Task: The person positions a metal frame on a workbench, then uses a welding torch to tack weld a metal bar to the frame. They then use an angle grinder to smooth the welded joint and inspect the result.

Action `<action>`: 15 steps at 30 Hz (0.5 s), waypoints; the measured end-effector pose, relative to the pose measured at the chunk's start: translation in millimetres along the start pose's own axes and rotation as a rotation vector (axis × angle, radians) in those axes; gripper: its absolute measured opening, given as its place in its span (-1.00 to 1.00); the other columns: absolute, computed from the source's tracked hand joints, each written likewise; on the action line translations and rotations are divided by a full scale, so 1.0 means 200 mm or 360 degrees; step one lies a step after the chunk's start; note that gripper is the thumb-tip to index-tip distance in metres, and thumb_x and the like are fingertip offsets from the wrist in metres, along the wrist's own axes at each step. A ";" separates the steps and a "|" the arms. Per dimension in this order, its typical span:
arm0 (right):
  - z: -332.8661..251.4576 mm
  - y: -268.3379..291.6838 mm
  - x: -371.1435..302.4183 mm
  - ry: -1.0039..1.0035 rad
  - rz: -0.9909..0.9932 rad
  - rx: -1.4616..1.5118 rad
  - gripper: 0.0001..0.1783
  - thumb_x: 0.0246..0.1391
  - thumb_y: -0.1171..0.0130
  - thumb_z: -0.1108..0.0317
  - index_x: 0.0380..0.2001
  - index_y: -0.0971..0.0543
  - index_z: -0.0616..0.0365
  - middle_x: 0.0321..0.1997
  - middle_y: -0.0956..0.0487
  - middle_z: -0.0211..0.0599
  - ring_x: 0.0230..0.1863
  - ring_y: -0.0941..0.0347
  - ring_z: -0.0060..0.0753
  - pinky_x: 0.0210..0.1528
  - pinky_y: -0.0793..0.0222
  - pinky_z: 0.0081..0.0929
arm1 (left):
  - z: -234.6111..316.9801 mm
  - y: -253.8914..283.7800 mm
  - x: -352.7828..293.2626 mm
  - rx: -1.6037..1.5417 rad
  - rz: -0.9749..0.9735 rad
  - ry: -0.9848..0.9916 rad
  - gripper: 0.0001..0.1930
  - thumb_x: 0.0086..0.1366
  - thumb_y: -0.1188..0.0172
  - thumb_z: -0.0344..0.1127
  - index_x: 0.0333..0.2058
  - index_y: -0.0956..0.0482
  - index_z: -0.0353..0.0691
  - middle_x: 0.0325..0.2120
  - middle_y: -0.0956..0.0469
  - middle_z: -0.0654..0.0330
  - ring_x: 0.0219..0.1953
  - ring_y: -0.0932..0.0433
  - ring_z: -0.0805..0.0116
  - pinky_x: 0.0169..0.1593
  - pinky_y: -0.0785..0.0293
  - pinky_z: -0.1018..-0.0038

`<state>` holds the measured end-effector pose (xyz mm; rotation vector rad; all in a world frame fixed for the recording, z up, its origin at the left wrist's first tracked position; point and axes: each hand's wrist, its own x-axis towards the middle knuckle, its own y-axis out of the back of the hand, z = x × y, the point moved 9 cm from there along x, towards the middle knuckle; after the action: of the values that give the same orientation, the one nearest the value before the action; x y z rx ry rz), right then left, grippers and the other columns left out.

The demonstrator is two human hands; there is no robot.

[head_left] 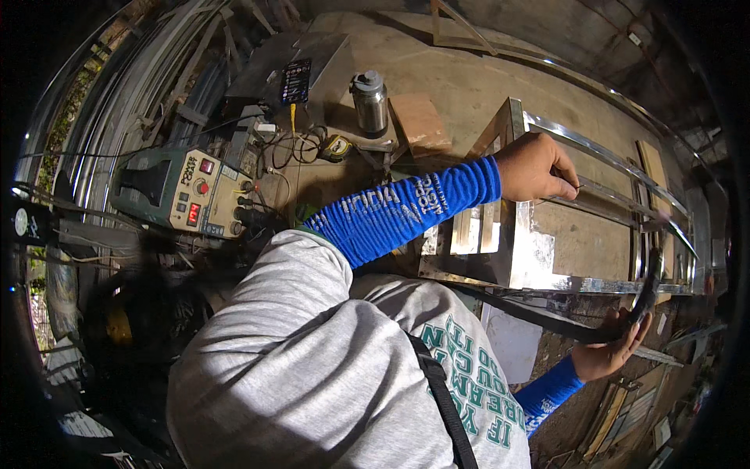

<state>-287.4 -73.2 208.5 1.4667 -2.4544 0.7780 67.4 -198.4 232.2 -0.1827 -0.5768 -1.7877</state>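
My left hand [539, 168], in a blue sleeve, is closed in a pinch over the near end of a shiny metal frame [605, 150]. Whatever its fingertips hold is too fine to make out against the metal bars behind. Lower right, my right hand [613, 348] is wrapped round a black welding torch [648, 293], its head pointing up toward the frame's far corner. From the torch a thick black cable [539, 314] runs back across the front of my body. The torch's tip is blurred against the frame.
A welding machine [183, 191] with lit displays stands at left among cables. Behind it are a steel flask [369, 105], a tape measure [336, 148] and a wooden board [420, 125]. Long metal profiles [101, 117] line the left side. Wood pieces [613, 418] lie lower right.
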 end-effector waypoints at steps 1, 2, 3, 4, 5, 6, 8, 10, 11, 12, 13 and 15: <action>-0.03 0.01 -0.03 0.0036 -0.0017 -0.0034 -0.42 0.44 -0.12 0.22 0.44 -0.38 0.16 0.20 -0.60 -0.03 -0.10 -0.61 -0.36 0.03 -0.57 -0.42 | 0.00 0.00 0.00 -0.0009 -0.0024 -0.0015 -0.76 0.24 -0.51 -0.27 -0.19 -0.82 -0.29 -0.29 -0.80 0.08 -0.23 -0.74 0.41 -0.04 -0.62 0.45; -0.05 0.01 -0.06 0.0075 -0.0037 -0.0066 -0.39 0.44 -0.09 0.21 0.46 -0.33 0.16 0.22 -0.59 0.00 -0.15 -0.59 -0.35 0.00 -0.55 -0.43 | 0.00 0.00 0.01 -0.0017 -0.0047 -0.0031 -0.76 0.24 -0.51 -0.28 -0.19 -0.82 -0.29 -0.29 -0.80 0.08 -0.23 -0.74 0.41 -0.04 -0.62 0.45; -0.05 0.01 -0.08 -0.0038 -0.0114 0.0099 -0.40 0.46 -0.06 0.22 0.46 -0.34 0.17 0.26 -0.57 0.03 -0.18 -0.58 -0.36 -0.11 -0.56 -0.46 | 0.00 0.00 0.00 -0.0027 -0.0071 -0.0039 -0.76 0.24 -0.51 -0.29 -0.18 -0.81 -0.29 -0.29 -0.80 0.09 -0.24 -0.74 0.41 -0.04 -0.62 0.46; -0.05 0.00 -0.11 -0.0150 -0.0190 0.0266 -0.42 0.48 -0.04 0.22 0.46 -0.34 0.19 0.31 -0.54 0.07 -0.21 -0.56 -0.36 -0.22 -0.57 -0.49 | -0.01 0.01 0.00 -0.0043 -0.0093 -0.0036 -0.77 0.24 -0.51 -0.30 -0.18 -0.81 -0.30 -0.29 -0.80 0.09 -0.24 -0.74 0.42 -0.05 -0.62 0.46; -0.02 -0.01 -0.13 -0.0275 -0.0219 0.0253 -0.40 0.50 -0.01 0.21 0.48 -0.29 0.20 0.17 -0.60 0.01 -0.41 -0.45 -0.48 -0.45 -0.41 -0.60 | 0.00 0.01 0.00 -0.0058 -0.0114 -0.0032 -0.77 0.24 -0.51 -0.31 -0.18 -0.81 -0.30 -0.29 -0.80 0.09 -0.24 -0.74 0.42 -0.05 -0.62 0.47; -0.02 -0.01 -0.15 -0.0268 -0.0282 0.0245 -0.40 0.51 0.00 0.21 0.49 -0.27 0.21 0.09 -0.61 -0.06 -0.46 -0.40 -0.51 -0.51 -0.33 -0.61 | -0.01 0.01 0.00 -0.0082 -0.0138 -0.0033 -0.77 0.24 -0.51 -0.31 -0.18 -0.81 -0.30 -0.30 -0.80 0.10 -0.25 -0.74 0.43 -0.06 -0.63 0.47; -0.03 -0.03 -0.17 -0.0259 -0.0411 0.0231 -0.39 0.53 0.02 0.20 0.50 -0.24 0.22 -0.08 -0.62 -0.19 -0.58 -0.32 -0.58 -0.64 -0.18 -0.63 | -0.02 -0.01 0.01 -0.0110 -0.0205 -0.0045 -0.76 0.23 -0.52 -0.31 -0.18 -0.81 -0.30 -0.30 -0.80 0.11 -0.26 -0.74 0.44 -0.07 -0.63 0.48; -0.07 -0.08 -0.23 -0.0183 -0.0252 -0.0134 -0.46 0.51 -0.05 0.30 0.43 -0.26 0.21 -0.31 -0.51 -0.32 -0.66 -0.17 -0.68 -0.71 -0.03 -0.63 | -0.02 -0.02 0.01 -0.0119 -0.0258 -0.0026 -0.76 0.23 -0.52 -0.32 -0.18 -0.81 -0.30 -0.31 -0.80 0.12 -0.26 -0.73 0.46 -0.08 -0.63 0.49; -0.08 -0.10 -0.26 -0.0153 -0.0280 -0.0208 -0.55 0.50 -0.07 0.33 0.35 -0.32 0.18 -0.31 -0.51 -0.32 -0.65 -0.18 -0.69 -0.71 -0.03 -0.63 | -0.01 -0.01 0.01 -0.0124 -0.0276 -0.0012 -0.77 0.22 -0.52 -0.32 -0.18 -0.81 -0.30 -0.31 -0.80 0.12 -0.27 -0.73 0.46 -0.08 -0.62 0.49; -0.09 -0.10 -0.28 -0.0113 -0.0303 -0.0287 -0.64 0.50 -0.08 0.35 0.26 -0.37 0.16 -0.31 -0.50 -0.32 -0.64 -0.18 -0.71 -0.70 -0.04 -0.64 | -0.01 -0.01 0.01 -0.0133 -0.0299 -0.0010 -0.77 0.22 -0.53 -0.33 -0.19 -0.82 -0.30 -0.31 -0.80 0.13 -0.27 -0.73 0.47 -0.09 -0.62 0.49; -0.08 -0.09 -0.28 -0.0186 -0.0338 -0.0237 -0.56 0.48 -0.12 0.38 0.33 -0.34 0.19 -0.34 -0.53 -0.30 -0.65 -0.19 -0.72 -0.70 -0.01 -0.64 | -0.02 -0.02 0.02 -0.0197 -0.0342 -0.0016 -0.77 0.22 -0.52 -0.33 -0.19 -0.81 -0.30 -0.31 -0.80 0.12 -0.26 -0.73 0.47 -0.08 -0.63 0.49; -0.09 -0.09 -0.30 -0.0144 -0.0264 -0.0288 -0.53 0.43 -0.17 0.39 0.31 -0.36 0.23 -0.31 -0.59 -0.28 -0.63 -0.23 -0.74 -0.67 -0.04 -0.66 | -0.03 -0.02 0.02 -0.0198 -0.0374 -0.0019 -0.77 0.22 -0.51 -0.32 -0.18 -0.81 -0.30 -0.31 -0.80 0.12 -0.25 -0.73 0.46 -0.07 -0.63 0.48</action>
<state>-244.8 -24.8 205.1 1.6414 -2.3552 0.4543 63.6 -204.3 228.9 -0.2183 -0.5117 -2.0539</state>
